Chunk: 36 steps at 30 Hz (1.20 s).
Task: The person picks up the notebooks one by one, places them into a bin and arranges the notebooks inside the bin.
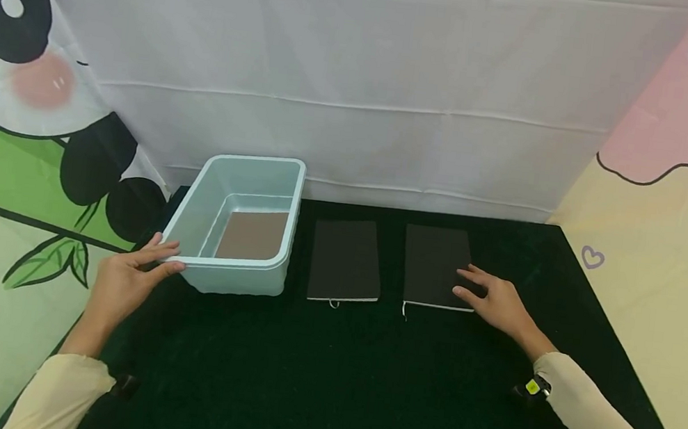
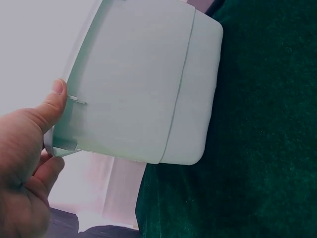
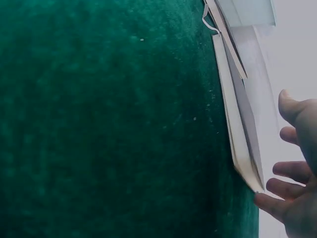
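A pale blue plastic bin (image 1: pixel 233 278) stands at the left of the table, with a flat grey-brown rectangle (image 1: pixel 254 235) on its floor. My left hand (image 1: pixel 123 282) pinches the bin's near left rim corner; in the left wrist view the thumb lies against the outer wall (image 2: pixel 133 74). Right of the bin lie two black notebooks, the left one (image 1: pixel 345 260) and the right one (image 1: pixel 436 266), each with a ribbon at its near edge. At the right notebook's right edge is my right hand (image 1: pixel 501 304), fingers spread, gripping nothing; whether the fingertips touch it I cannot tell.
Dark green cloth (image 1: pixel 326 380) covers the table. A white cloth backdrop (image 1: pixel 357 90) rises behind its far edge. Printed cartoon panels flank the table at left (image 1: pixel 2 171) and right (image 1: pixel 657 289).
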{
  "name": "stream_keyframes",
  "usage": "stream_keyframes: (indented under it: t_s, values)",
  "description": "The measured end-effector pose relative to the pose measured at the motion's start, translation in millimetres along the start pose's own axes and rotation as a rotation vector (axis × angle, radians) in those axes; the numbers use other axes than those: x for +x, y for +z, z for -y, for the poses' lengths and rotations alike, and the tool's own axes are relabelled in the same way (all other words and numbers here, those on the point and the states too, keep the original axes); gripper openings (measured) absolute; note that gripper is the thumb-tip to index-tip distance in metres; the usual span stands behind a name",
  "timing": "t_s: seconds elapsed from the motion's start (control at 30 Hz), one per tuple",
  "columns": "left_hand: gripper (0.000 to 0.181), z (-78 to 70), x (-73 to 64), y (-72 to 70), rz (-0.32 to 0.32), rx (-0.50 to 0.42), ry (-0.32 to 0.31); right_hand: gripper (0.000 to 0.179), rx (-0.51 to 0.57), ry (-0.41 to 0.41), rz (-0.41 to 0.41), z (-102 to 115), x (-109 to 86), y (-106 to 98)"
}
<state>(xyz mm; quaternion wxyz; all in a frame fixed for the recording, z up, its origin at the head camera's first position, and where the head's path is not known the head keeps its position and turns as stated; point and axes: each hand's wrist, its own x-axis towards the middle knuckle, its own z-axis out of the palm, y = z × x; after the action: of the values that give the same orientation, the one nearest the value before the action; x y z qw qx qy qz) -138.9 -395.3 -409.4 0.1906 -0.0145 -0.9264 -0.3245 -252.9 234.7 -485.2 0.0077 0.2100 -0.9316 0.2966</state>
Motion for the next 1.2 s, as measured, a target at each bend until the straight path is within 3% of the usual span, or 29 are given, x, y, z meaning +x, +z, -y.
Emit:
stream_keyframes:
  t_s: [0.3,0.43,0.6,0.97,1.2]
  values:
    - [0.037,0.5,1.3,-1.2,-0.005,0.000,0.004,0.054,-0.009,0.029,0.004,-7.6,-5.6,7.3]
    - [0.038,0.5,-0.9,-1.5,0.010,-0.007,-0.026,0.059,0.006,0.068,0.044,-10.7,-6.9,9.3]
    - [0.039,-0.2,-1.4,-1.6,0.016,-0.013,-0.050,0.063,0.005,0.052,0.080,-13.8,-7.1,10.7]
    - [0.040,-2.1,-1.1,-1.6,0.025,-0.030,-0.056,0.061,0.022,0.084,0.065,-12.8,-10.1,13.6]
    - [0.041,-3.1,-1.7,-0.6,0.033,-0.043,-0.065,0.062,0.041,0.048,0.009,-9.6,-10.9,18.0]
